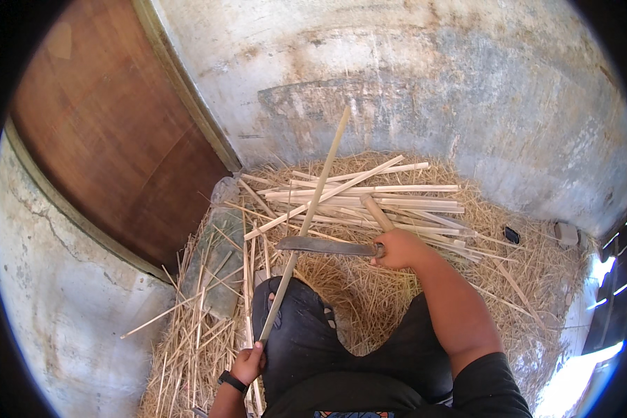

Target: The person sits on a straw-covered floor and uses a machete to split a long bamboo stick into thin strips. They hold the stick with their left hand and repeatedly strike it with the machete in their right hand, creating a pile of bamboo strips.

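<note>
My left hand (248,363), low in the view beside my left thigh, pinches the lower end of a long bamboo strip (325,167). The strip slants up and away over my knee, its far end in front of the wall. In my right hand (401,249) is a machete (320,245), gripped where the pale wooden handle (376,212) meets the dark blade. The blade points left and crosses over the strip partway along it. Whether its edge touches the strip I cannot tell.
Beyond the blade, split pale strips (369,189) lie piled on straw-like shavings (341,279). Thinner slivers (188,348) litter the left side around a stone slab (216,272). A brown wooden door (118,125) and stained wall (425,76) stand close. A small black object (512,235) lies right.
</note>
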{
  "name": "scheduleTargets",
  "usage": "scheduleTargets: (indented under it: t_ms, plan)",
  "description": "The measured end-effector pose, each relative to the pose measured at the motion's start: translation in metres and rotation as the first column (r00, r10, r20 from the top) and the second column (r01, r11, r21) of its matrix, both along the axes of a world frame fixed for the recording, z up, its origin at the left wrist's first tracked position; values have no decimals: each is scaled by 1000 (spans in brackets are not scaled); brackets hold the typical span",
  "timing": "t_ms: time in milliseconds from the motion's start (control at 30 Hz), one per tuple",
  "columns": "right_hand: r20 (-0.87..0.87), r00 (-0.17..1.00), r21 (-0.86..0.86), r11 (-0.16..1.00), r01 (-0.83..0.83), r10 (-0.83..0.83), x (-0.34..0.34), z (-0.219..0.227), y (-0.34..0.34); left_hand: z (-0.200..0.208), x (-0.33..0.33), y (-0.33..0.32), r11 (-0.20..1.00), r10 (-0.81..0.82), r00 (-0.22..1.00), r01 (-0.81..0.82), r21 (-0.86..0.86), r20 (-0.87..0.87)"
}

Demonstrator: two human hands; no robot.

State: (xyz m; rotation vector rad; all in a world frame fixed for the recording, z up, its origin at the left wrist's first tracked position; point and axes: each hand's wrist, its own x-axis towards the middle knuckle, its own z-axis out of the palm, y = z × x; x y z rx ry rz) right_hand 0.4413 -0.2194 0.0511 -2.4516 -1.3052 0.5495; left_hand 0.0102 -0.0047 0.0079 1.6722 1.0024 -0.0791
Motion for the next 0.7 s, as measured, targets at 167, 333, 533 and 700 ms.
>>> scheduleTargets:
  t_ms: [167, 333, 533, 700]
  plan:
    - [11, 995, 25, 995, -95, 95, 0, -12, 6, -4, -3, 2, 1000, 0, 1000, 0, 2, -10]
    - [-23, 984, -3, 984, -176, 176, -4, -28, 17, -3, -2, 3, 999, 16, 1000, -17, -46, -25]
    - [2, 986, 57, 985, -165, 165, -4, -36, 14, 4, 2, 0, 996, 32, 999, -32, -89, -4]
    - [-42, 985, 62, 984, -167, 169, -5, -31, 15, 7, 2, 2, 986, 28, 1000, -26, -164, 7]
